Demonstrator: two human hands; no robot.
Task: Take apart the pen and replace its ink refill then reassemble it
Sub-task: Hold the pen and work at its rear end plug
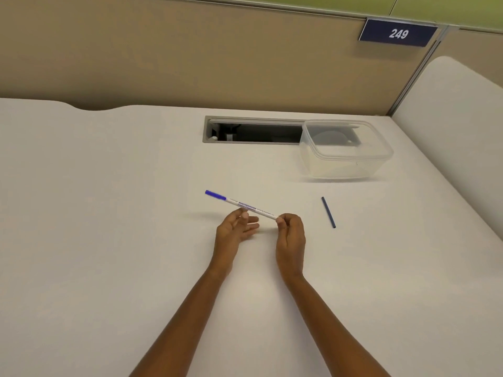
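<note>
Two bare forearms come in from the bottom edge; the right hand (290, 235) has its fingers (281, 222) pinched shut on the near end of a slim white plastic pen with a blue cap (246, 206), held just above the pale desk (109, 213); the left hand (235, 229) is half open, only fingertips on the barrel's middle. A short dark blue refill tube (328, 212) lies on the desk to the right, well apart; a clear plastic tub (345, 152) sits further back by a cable slot (253, 130). Risk, I'd guess: that loose left hold lets the barrel twist or slip when the end plug gets pulled; the refill could also roll off.
</note>
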